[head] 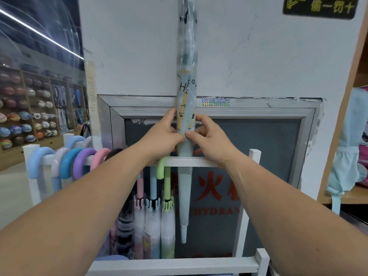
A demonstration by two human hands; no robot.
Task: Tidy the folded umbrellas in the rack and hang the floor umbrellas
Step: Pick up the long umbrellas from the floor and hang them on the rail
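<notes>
While both hands steady one umbrella upright, left background: wooden shelving stocked with coloured balls point(25, 108), well apart from the work.
Hung row: curved pastel plastic umbrella handles point(69, 164) in blue, lilac, teal, purple and pink, hooked side by side over the left rail of the white wooden rack point(253, 172).
Left hand point(163, 134): fingers curled round the umbrella's left flank, just above the white front rail point(209, 162).
Task object: long pale blue-green printed umbrella in a clear plastic sleeve point(186, 92); long axis vertical, tapered tip down within the rack, beside a hooked lime-green handle point(161, 170); upper end past the frame's top edge, its handle unseen.
Right hand point(211, 138): thumb and fingertips pinching the right flank, level with the left hand; neither is nearer.
Deciding relation: the hook end lies above the fingers, so hanging probably calls for lowering the umbrella along its own axis onto bare rail right of the lime-green handle.
Right edge: pale blue fabric backpack point(352, 156) on a wooden shelf.
</notes>
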